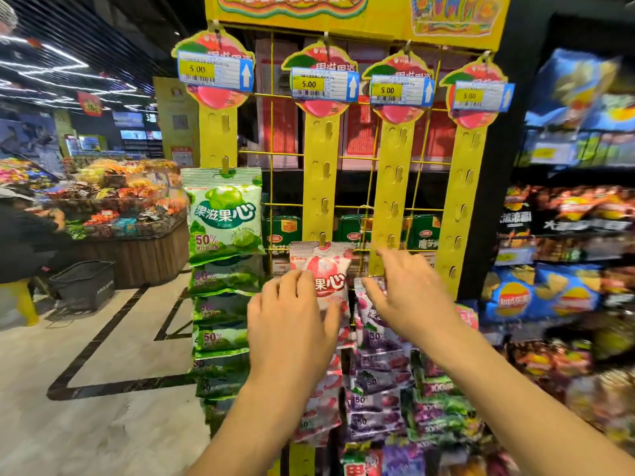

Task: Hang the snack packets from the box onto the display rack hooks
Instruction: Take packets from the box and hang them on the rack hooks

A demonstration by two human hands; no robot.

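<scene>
- Rack, display (388, 25), yellow wire grid: one. It carries four yellow hanging strips (321, 173) side by side, each topped by a peach-shaped card. Four price tags (324, 84), all marked 5.00.
- Green packets (225, 214): one column on the strip at the rack's left edge, at least five showing, overlapped like shingles. Each hangs upright, long axis vertical, top seam at the hook, print facing outward.
- Pink packet (330, 266): topmost on the second strip, on a hook low on the rack. Upright, long axis vertical, print outward. More pink ones hang beneath; a forearm hides their number.
- Purple packet (374, 333): topmost of the third strip's column, at least four showing. Upright, long axis vertical.
- Left hand (292, 321): laid on the lower left front of the pink packet, fingers near straight and together, thumb spread across the packet face, clasping nothing.
- Right hand (412, 297): forefinger stretched up to the third strip, thumb on the purple packet's top seam. Whether fingers pinch it from behind cannot be told.
- Heap of loose packets (436, 413): purple, green and red, at the rack's lower right corner, lying at mixed angles, number not countable.
- Basket, black (82, 283): one, on the floor well left of the rack.
</scene>
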